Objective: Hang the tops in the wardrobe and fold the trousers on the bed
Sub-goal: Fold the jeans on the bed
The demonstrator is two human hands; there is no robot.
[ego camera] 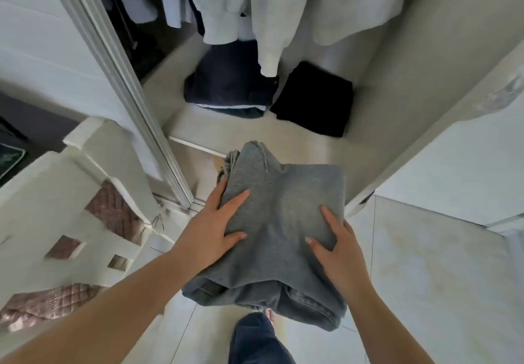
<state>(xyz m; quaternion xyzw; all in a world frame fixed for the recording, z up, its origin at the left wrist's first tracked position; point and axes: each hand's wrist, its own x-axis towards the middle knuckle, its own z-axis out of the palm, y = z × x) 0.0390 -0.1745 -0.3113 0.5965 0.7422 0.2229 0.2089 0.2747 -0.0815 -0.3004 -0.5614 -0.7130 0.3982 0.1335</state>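
The wardrobe floor (226, 128) is pale. A navy folded stack (226, 86) and a black folded pile (314, 100) lie on it, just beside each other.

Bare forearms, no sleeves in view, no watch, ring or bracelet. Left hand (211, 222) and right hand (337, 246) with short, neat fingernails, pale and unpainted as far as the blur allows. Below, a loose dark blue denim trouser leg (255, 341), creased at the knee, with a small patch of pinkish footwear (270, 315) at its hem, too blurred to tell further.
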